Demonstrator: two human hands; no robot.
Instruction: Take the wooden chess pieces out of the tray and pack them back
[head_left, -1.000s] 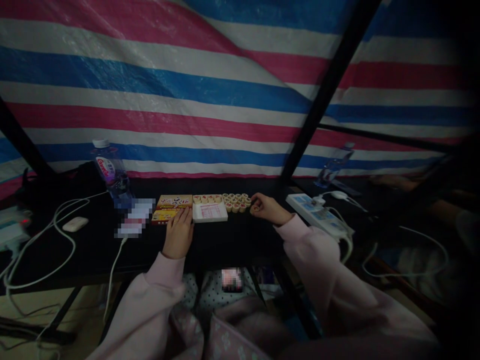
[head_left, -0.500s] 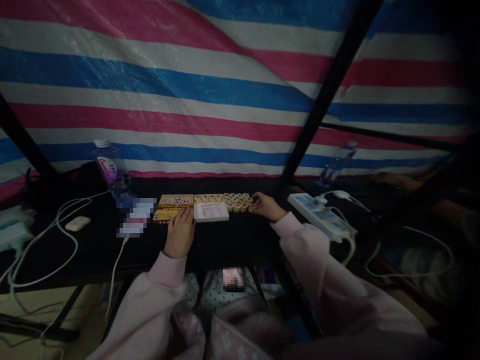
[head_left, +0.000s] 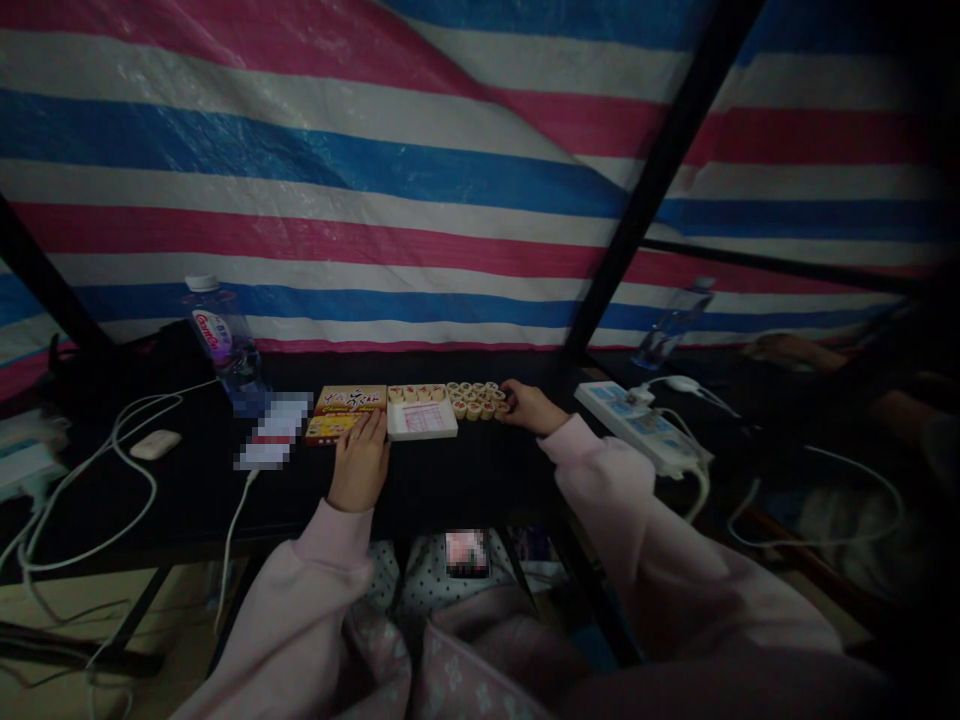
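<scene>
My left hand (head_left: 360,462) rests on the lower right part of a printed yellow and brown game box (head_left: 352,398), its fingers stretched out flat. Right beside that box is an open white tray (head_left: 421,425) with a row of round wooden Chinese chess pieces (head_left: 417,393) along its back and a red-printed paper in front. More chess pieces (head_left: 471,395) stand in close rows on the table, against the tray's right side. At the right end of these rows, my right hand (head_left: 534,408) has thumb and fingers around a chess piece, partly hidden by the fingers.
A bottle (head_left: 225,345) and a phone (head_left: 276,430) on a cable are at the left, near a white case (head_left: 155,445). A power strip (head_left: 637,430) with cords lies right of my right hand. Another person's hand (head_left: 795,352) is at the far right.
My right hand has moved slightly left, closer against the rows of chess pieces. My left hand stays on the game box. The view has tilted very slightly.
</scene>
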